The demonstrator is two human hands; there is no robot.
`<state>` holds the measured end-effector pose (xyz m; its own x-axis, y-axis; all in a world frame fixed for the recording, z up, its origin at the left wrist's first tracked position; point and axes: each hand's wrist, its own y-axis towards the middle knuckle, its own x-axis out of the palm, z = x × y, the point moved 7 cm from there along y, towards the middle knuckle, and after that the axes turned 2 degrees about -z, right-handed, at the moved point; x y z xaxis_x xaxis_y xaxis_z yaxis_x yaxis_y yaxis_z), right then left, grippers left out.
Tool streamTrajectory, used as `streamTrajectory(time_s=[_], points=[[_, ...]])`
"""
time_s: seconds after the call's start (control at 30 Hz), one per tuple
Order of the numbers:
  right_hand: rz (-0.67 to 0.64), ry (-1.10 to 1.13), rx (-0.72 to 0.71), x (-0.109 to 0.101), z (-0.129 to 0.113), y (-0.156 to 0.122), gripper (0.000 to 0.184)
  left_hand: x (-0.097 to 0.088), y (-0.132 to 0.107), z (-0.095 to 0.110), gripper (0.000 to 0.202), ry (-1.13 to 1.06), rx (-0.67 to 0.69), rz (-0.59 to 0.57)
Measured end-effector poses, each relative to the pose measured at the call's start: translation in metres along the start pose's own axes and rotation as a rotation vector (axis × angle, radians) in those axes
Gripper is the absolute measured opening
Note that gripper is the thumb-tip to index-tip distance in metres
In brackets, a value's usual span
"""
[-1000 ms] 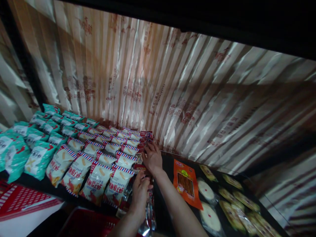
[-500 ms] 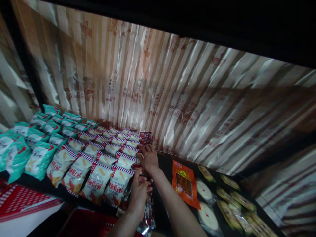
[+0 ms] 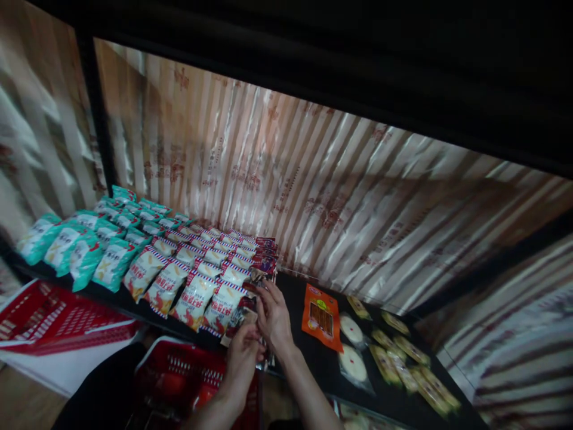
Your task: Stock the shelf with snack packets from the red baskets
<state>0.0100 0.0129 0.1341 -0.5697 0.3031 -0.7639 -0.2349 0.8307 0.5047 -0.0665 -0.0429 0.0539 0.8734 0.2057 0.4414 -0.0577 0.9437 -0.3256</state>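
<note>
My left hand (image 3: 242,358) and my right hand (image 3: 274,315) meet at the front edge of a dark shelf (image 3: 308,352). Both are closed on small dark red foil snack packets (image 3: 249,306) at the near end of a row. More of those dark red packets (image 3: 266,254) run back toward the wall. Just left of my hands lie rows of white packets with red and blue striped tops (image 3: 197,292). An orange packet (image 3: 320,315) lies flat to the right of my right hand.
Teal packets (image 3: 85,251) fill the shelf's left part. Round white cakes in clear wrap (image 3: 353,346) and yellowish packets (image 3: 403,370) lie on the right. A red basket (image 3: 179,382) sits below my hands, a red crate (image 3: 54,316) at left. Striped foil (image 3: 313,179) lines the back.
The view has pulled back and turned left. My right hand has drawn back from the row toward the shelf's front edge and now meets my left hand there.
</note>
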Motion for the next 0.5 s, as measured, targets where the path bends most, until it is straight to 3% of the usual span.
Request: streamTrajectory(time_s=[0.1, 0.2, 0.27, 0.37, 0.5], points=[[-0.049, 0.159, 0.011, -0.003, -0.029, -0.046, 0.035, -0.036, -0.029, -0.015, 0.008, 0.074, 0.039, -0.045], [-0.211, 0.307, 0.035, 0.014, -0.061, -0.097, 0.034, -0.089, -0.052, -0.046, 0.006, 0.2, -0.061, -0.005], [-0.365, 0.401, 0.064, 0.037, -0.078, -0.13, 0.033, -0.134, -0.063, -0.073, 0.01, 0.269, -0.231, 0.133], [-0.632, 0.469, 0.133, 0.087, -0.09, -0.175, 0.03, -0.189, -0.069, -0.1, 0.015, 0.3, -0.363, 0.275], [-0.843, 0.349, 0.219, 0.15, -0.077, -0.22, 0.033, -0.233, -0.064, -0.117, 0.011, 0.305, -0.378, 0.461]])
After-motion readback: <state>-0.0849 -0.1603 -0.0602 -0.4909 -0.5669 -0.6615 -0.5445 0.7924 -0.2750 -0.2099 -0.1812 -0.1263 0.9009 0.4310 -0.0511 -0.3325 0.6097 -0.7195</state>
